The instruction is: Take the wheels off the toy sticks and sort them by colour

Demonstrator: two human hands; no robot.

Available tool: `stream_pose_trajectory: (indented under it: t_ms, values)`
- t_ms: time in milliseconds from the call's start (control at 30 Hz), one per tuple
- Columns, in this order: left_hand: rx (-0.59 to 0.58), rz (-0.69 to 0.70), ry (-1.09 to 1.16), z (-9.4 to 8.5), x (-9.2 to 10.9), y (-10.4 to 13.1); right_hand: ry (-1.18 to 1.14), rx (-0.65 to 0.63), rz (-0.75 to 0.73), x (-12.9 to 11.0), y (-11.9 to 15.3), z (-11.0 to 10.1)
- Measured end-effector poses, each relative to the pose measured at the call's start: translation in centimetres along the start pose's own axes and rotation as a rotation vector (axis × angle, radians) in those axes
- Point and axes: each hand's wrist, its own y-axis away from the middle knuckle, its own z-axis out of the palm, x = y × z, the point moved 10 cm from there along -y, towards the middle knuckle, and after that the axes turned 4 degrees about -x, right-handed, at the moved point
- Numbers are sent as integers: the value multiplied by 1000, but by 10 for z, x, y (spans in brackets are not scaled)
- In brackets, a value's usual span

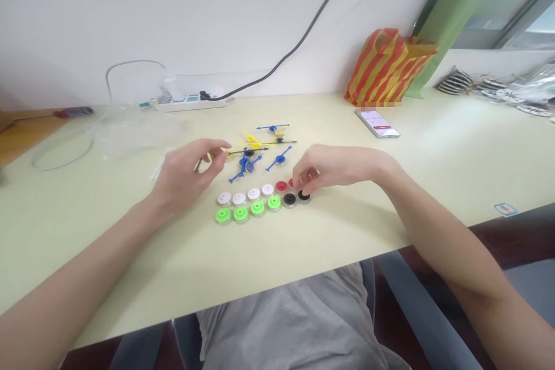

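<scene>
My left hand (186, 173) is curled at the left of a small pile, its thumb and forefinger pinched at the tail of a black arrow spinner (250, 152). A bit of black shows under its palm; I cannot make out what it is. Around it lie blue arrow spinners (280, 159) and yellow pieces (253, 141). My right hand (318, 169) has its fingers closed on a black disc (304, 195) at the right end of the front row. Its fingers partly cover the red discs (281, 185). White discs (239, 199) and green discs (257, 208) fill the left of the two rows.
A phone (378, 123) lies at the back right before a striped bag (385, 66). A power strip (191, 102) with a dark cable (299, 43) sits along the wall. Clear plastic (130, 133) is at the left; striped items (455, 81) are far right.
</scene>
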Motion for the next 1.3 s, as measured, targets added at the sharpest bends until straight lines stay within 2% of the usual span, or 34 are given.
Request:
stream_pose_trajectory:
  t_ms: [100, 233, 300, 500, 633, 1167, 1300]
  values:
    - [3, 23, 0, -1, 3, -1, 27, 144, -24, 2, 3, -19]
    - [-33, 10, 5, 2, 3, -1, 189, 567, -1, 18, 3, -56]
    - [-43, 8, 13, 4, 3, -1, 290, 688, 40, 34, -4, -62]
    - [-43, 6, 14, 4, 3, 0, 330, 658, 124, 82, -40, -56]
    - [-34, 26, 16, 4, 4, 0, 318, 655, 191, 100, -49, -56]
    - [-80, -8, -25, 7, 5, 0, 266, 680, 219, 108, -56, -55]
    - [-74, 18, -15, 7, 6, 0, 340, 643, 264, 107, -57, -51]
